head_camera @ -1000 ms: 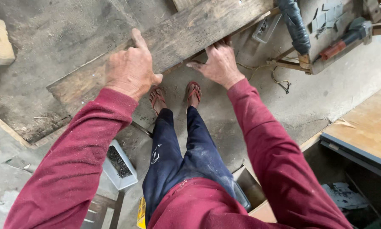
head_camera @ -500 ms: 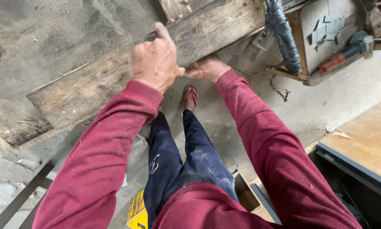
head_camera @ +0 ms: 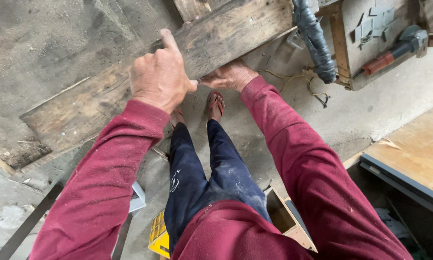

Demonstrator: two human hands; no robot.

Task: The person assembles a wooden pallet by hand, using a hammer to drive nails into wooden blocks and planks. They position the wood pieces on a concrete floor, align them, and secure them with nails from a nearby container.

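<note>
A long weathered wooden plank (head_camera: 96,103) runs diagonally from lower left to upper right in the head view, held above a dusty concrete floor. My left hand (head_camera: 161,77) rests on top of its near edge, fingers bent over the wood. My right hand (head_camera: 232,76) grips the plank's lower edge from beneath, fingers hidden under it. Below the hands I see my legs in dark blue trousers (head_camera: 202,173) and feet in red sandals (head_camera: 215,103).
A workbench corner at the upper right carries a black wrapped hose (head_camera: 315,38) and a red-handled power tool (head_camera: 394,50). A plywood sheet (head_camera: 413,149) lies at right. A yellow object (head_camera: 158,236) and an open wooden box (head_camera: 286,219) sit near my legs.
Both hands have slid along the plank, and the plank has shifted across the view towards the right; the view has tilted, and the grey block by my left leg is out of sight.
</note>
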